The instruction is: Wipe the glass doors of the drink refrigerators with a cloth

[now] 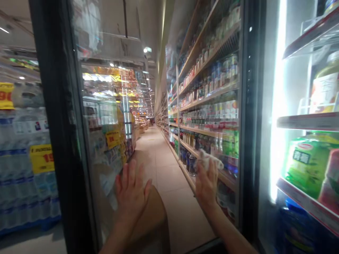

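The glass door (57, 141) of a drinks fridge stands ajar in front of me, its dark frame on the left and right. My left hand (131, 188) is spread against the lower left of the pane, its fingers apart and nothing in it. Further right, my right hand (208, 185) is closed on a crumpled white cloth (215, 163), which it holds against the glass. Part of the cloth is hidden behind the fingers. Shelves of bottles and a long aisle floor show in the pane, partly as reflections.
At the right, the lit fridge shelves (307, 121) carry green bottle packs (307, 165) and blue packs (299, 225). Stacked water bottles (26, 176) with yellow price signs (41, 158) stand to the left, beyond the door frame.
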Demonstrator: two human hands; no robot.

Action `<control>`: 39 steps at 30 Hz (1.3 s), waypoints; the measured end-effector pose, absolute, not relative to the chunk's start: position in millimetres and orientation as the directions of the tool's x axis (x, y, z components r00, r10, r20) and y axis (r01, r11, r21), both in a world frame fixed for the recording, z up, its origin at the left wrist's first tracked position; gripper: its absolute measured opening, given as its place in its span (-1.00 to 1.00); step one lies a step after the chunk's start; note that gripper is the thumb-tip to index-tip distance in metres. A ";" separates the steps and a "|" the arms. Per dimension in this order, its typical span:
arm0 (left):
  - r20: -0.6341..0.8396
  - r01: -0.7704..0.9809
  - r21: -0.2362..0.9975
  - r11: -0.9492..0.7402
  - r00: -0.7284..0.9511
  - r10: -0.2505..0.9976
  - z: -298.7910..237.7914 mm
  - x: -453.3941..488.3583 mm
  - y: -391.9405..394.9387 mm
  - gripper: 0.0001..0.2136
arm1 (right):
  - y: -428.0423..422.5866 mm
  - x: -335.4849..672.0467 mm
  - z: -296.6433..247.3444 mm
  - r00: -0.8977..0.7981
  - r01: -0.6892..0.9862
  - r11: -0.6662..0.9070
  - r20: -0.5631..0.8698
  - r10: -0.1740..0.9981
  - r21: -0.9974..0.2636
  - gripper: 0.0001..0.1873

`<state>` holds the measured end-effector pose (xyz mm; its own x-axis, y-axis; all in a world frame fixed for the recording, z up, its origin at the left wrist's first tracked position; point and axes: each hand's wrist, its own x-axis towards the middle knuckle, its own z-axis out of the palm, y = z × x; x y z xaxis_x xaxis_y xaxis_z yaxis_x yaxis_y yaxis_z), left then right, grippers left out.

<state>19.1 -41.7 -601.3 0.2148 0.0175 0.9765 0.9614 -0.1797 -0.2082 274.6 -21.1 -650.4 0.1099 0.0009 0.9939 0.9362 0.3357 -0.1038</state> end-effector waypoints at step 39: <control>0.961 0.929 -0.225 -0.294 0.261 0.090 -607.5 14.6 -52.9 -0.34 | -32.8 228.5 -595.1 -0.397 0.800 0.491 0.918 0.002 0.345 -0.44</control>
<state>14.6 -52.9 -607.5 0.2606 0.0895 0.9613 0.9292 -0.2936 -0.2245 228.5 -32.8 -595.1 -0.3971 0.0021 0.9178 0.7998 0.4913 0.3450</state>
